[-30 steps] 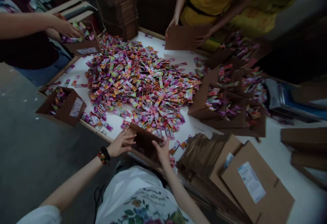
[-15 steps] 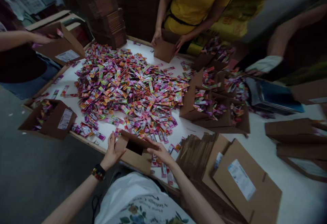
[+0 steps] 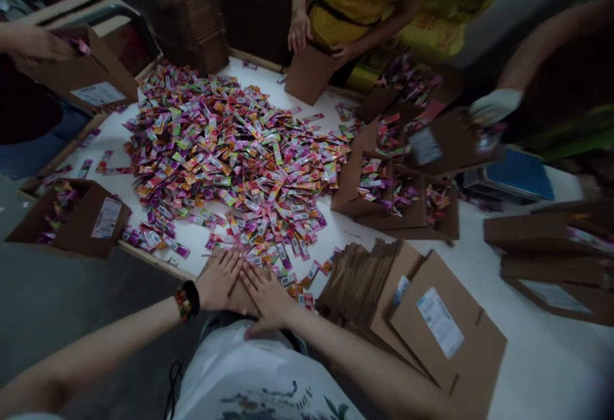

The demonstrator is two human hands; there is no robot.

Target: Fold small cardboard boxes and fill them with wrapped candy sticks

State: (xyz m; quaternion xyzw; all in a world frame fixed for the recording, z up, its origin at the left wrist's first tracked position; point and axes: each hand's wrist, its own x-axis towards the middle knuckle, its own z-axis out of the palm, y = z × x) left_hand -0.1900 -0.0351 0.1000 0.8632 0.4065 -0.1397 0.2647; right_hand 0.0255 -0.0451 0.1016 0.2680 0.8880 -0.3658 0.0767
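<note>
My left hand and my right hand lie side by side with fingers spread, pressing down on a brown cardboard box. The box sits at the table's near edge, mostly hidden under my palms. Just beyond my fingertips spreads a large heap of small pink, purple and orange sachets. A few loose sachets lie close to my right hand. A beaded bracelet and black band circle my left wrist.
A co-worker's hands hold a cardboard box across the table. A gloved hand holds a carton at right. Sachet-filled cartons stand nearby. Flat cardboard blanks lie right of my hands, beside a labelled carton.
My hands have come together and now press flat on the box, which no longer stands partly open. The gloved hand has come in with a carton. The view has shifted slightly.
</note>
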